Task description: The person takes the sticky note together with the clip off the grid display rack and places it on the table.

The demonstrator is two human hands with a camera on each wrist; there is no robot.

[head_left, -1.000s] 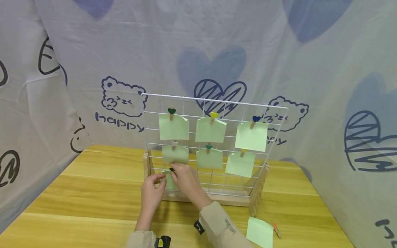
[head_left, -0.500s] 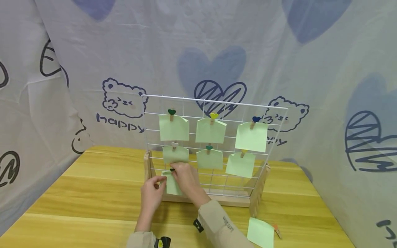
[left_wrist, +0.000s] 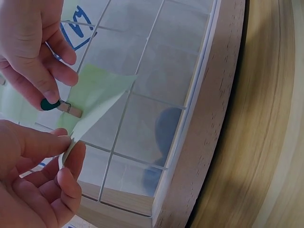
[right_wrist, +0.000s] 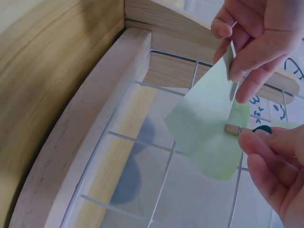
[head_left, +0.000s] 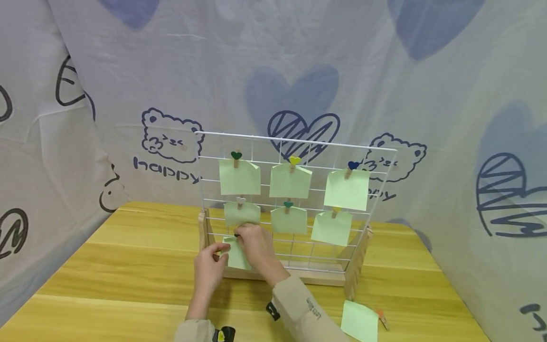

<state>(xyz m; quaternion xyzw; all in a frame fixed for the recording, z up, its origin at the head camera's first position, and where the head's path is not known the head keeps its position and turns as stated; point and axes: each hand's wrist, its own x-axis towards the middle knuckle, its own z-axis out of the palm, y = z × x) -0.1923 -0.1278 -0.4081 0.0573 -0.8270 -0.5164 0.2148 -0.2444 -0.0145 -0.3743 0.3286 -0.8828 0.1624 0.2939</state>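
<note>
Low on the left of a white wire grid (head_left: 295, 138), my left hand (head_left: 209, 266) pinches the left edge of a pale green sticky note (head_left: 236, 259) between thumb and fingers. Beside it, my right hand (head_left: 258, 247) pinches a small wooden clothespin (left_wrist: 70, 109) by its dark green heart end. In the left wrist view the clothespin's tip lies on the note's upper part, and the note's free side bends away from the grid. Whether the clothespin also grips a wire, I cannot tell. The right wrist view shows the same note (right_wrist: 202, 118) and clothespin (right_wrist: 232, 129).
Several green notes hang above in two rows, such as one under a yellow heart clip (head_left: 295, 161). Wooden feet (head_left: 353, 270) hold the grid on the table (head_left: 107, 280). A loose note (head_left: 360, 321) and an orange-ended clothespin (head_left: 382, 319) lie front right.
The lower part of the held note has come further into sight, swinging down and outward below my right hand. Both hands stay almost in place, keeping their pinches.
</note>
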